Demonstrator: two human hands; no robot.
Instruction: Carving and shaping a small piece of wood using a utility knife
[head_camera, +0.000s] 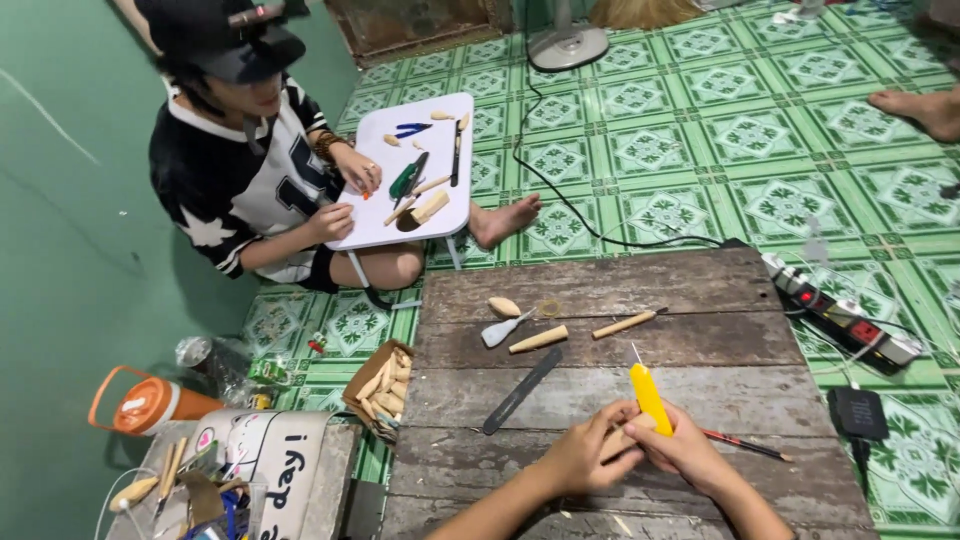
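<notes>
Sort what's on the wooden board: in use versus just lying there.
In use: yellow knife in the right hand; wood piece, held by both, left hand included.
Lying about: metal file, two wooden sticks, pencil, white scraper.

My hands meet at near edge of plank table (700, 300), left hand (580, 458) beside right hand (685, 452), utility knife (650, 397) upright in right. Pencil (745, 446) just right of them. File (522, 390) ahead-left; wooden pegs (580, 332) beyond it, mid-table. Power strip (840, 312) on floor off right edge. Box of wood pieces (382, 388) off left edge. Another person (250, 160) sits behind, far left, at small tray table (440, 210).
</notes>
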